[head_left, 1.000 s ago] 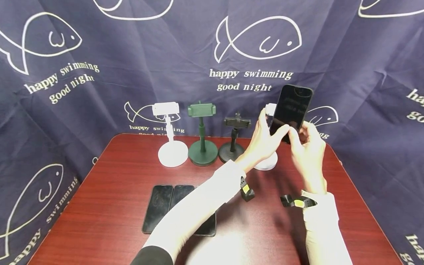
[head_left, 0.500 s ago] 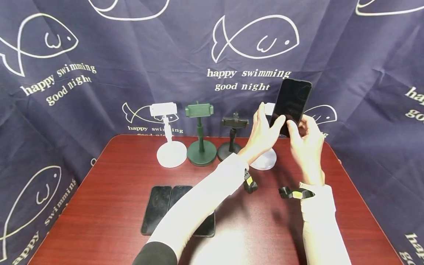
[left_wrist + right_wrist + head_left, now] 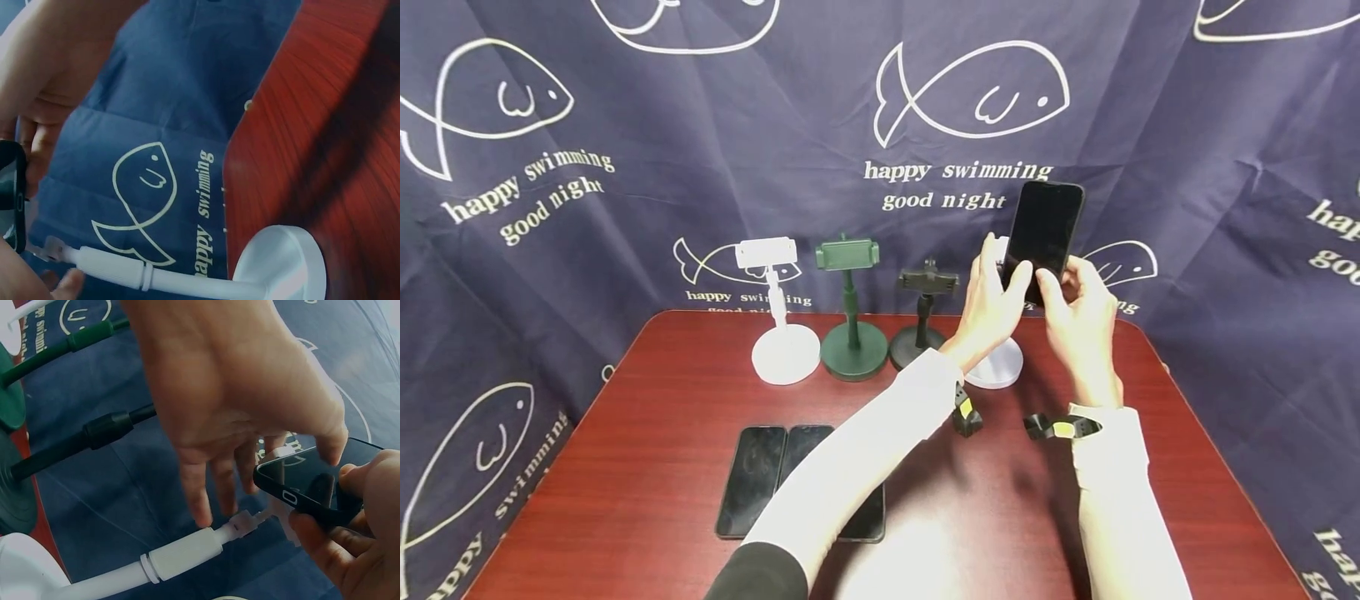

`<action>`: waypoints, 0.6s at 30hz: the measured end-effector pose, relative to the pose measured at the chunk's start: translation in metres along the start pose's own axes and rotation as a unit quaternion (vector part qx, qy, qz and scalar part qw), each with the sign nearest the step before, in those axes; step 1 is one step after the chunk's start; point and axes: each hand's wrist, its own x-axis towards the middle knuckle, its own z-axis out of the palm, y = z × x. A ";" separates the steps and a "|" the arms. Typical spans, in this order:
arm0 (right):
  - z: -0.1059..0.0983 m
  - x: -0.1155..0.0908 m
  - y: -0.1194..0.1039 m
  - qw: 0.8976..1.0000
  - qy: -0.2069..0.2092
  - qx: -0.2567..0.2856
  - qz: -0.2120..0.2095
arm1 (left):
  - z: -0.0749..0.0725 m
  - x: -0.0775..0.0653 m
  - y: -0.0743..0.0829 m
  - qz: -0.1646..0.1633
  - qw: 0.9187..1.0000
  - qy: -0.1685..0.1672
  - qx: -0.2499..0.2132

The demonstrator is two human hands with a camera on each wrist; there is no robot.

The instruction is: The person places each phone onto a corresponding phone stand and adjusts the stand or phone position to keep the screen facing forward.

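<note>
In the head view, a black phone (image 3: pixel 1047 229) is upright and slightly tilted in front of the head of the right-hand white phone stand (image 3: pixel 1002 248). My right hand (image 3: pixel 1081 321) pinches its lower right part, thumb on the screen, as the right wrist view also shows for the phone (image 3: pixel 312 481). My left hand (image 3: pixel 992 308) holds the stand's head from the left, its thumb touching the phone's lower screen. The stand's white stem (image 3: pixel 112 265) and round base (image 3: pixel 284 265) appear in the left wrist view. The phone hides most of the clamp; whether it is seated there cannot be told.
A white stand (image 3: pixel 786 354), a green stand (image 3: pixel 853 350) and a black stand (image 3: pixel 917 337) line the back of the red-brown table (image 3: pixel 647 467). Phones (image 3: pixel 751 479) lie side by side at the front, partly beneath my left forearm. A blue fish-print cloth (image 3: pixel 820 125) hangs behind.
The phone and my right hand have risen a little, then moved left toward the white stand's head. My left hand stays at that head. The other stands and the lying phones keep their places.
</note>
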 end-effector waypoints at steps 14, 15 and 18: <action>0.009 0.008 0.007 1.000 -0.002 -0.010 0.007 | 0.000 0.006 -0.005 0.038 0.998 0.033 0.036; 0.009 0.008 0.007 1.000 -0.003 -0.011 0.007 | 0.000 0.006 -0.005 0.037 0.998 0.032 0.039; 0.011 0.008 0.007 1.000 -0.003 -0.018 0.006 | -0.001 0.006 -0.007 0.035 0.998 0.027 0.045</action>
